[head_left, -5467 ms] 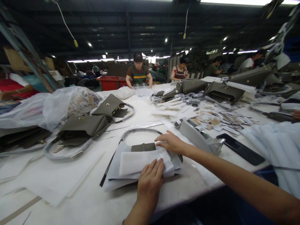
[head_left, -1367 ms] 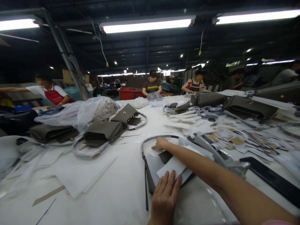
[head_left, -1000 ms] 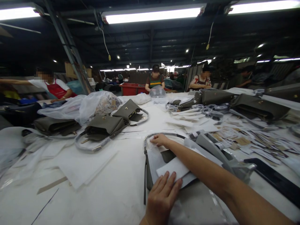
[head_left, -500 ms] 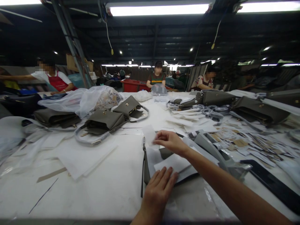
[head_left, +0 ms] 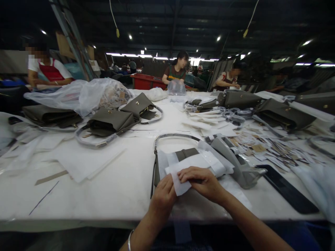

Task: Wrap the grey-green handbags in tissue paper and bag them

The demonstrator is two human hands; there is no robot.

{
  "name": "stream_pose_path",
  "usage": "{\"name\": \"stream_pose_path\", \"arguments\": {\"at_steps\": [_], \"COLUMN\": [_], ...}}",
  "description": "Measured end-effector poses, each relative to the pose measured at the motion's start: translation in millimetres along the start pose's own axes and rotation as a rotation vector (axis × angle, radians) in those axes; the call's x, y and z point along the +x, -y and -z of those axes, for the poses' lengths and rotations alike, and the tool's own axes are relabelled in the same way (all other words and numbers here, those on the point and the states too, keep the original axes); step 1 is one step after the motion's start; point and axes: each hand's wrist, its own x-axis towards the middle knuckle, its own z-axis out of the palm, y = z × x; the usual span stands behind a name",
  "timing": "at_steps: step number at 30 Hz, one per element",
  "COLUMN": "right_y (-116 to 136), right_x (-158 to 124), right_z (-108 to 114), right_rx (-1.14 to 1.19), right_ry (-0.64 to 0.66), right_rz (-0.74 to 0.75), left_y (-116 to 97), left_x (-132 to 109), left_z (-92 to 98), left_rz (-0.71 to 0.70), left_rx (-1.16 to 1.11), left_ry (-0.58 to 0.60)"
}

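Note:
A dark olive-grey handbag (head_left: 186, 153) lies on the table in front of me, its wrapped handle (head_left: 178, 136) arching away. White sheets partly cover the bag, with a folded white wad (head_left: 213, 162) on its right side. Over the bag's near edge, my left hand (head_left: 164, 193) and my right hand (head_left: 201, 179) close on a small piece of white tissue paper (head_left: 181, 186). My right fingers pinch its upper side; my left fingertips grip its left edge. Beside the bag, to the right, stands a grey tape dispenser (head_left: 232, 162).
More olive-grey handbags (head_left: 111, 120) lie at the left and far right. Paper sheets (head_left: 87, 160) spread at left, scattered tags (head_left: 274, 150) at right. A long black tray-like object (head_left: 289, 190) lies near the right edge. A co-worker (head_left: 178, 71) works across the table.
My right hand has come back towards me with the small paper, meeting my left hand. My left hand has lifted from lying flat on the bag's paper. The view has tilted down.

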Motion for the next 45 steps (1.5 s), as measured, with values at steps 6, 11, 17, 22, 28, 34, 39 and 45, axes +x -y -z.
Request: {"name": "stream_pose_path", "arguments": {"at_steps": [6, 11, 17, 22, 28, 34, 39, 45], "right_y": [-5, 1, 12, -26, -52, -41, -23, -4], "right_x": [-11, -16, 14, 73, 103, 100, 63, 20], "right_z": [-5, -6, 21, 30, 6, -6, 9, 16], "right_rx": [-0.091, -0.14, -0.28, -0.751, -0.789, -0.755, -0.695, -0.716], "right_ry": [0.061, 0.099, 0.185, 0.299, 0.53, 0.56, 0.492, 0.461], "right_rz": [0.158, 0.26, 0.071, -0.108, -0.131, -0.116, -0.081, -0.043], "left_y": [-3, -4, -2, -1, 1, 2, -2, 13], "left_x": [-1, 3, 0, -1, -2, -3, -5, -3], "left_z": [2.2, 8.0, 7.7, 9.2, 7.2, 6.8, 8.6, 9.6], "left_rz": [0.124, 0.074, -0.002, -0.037, -0.052, -0.036, -0.025, -0.032], "left_rx": [-0.017, -0.017, 0.012, 0.061, 0.071, 0.055, 0.03, -0.087], "left_ry": [0.021, 0.059, 0.143, 0.169, 0.167, 0.165, 0.167, 0.176]}}
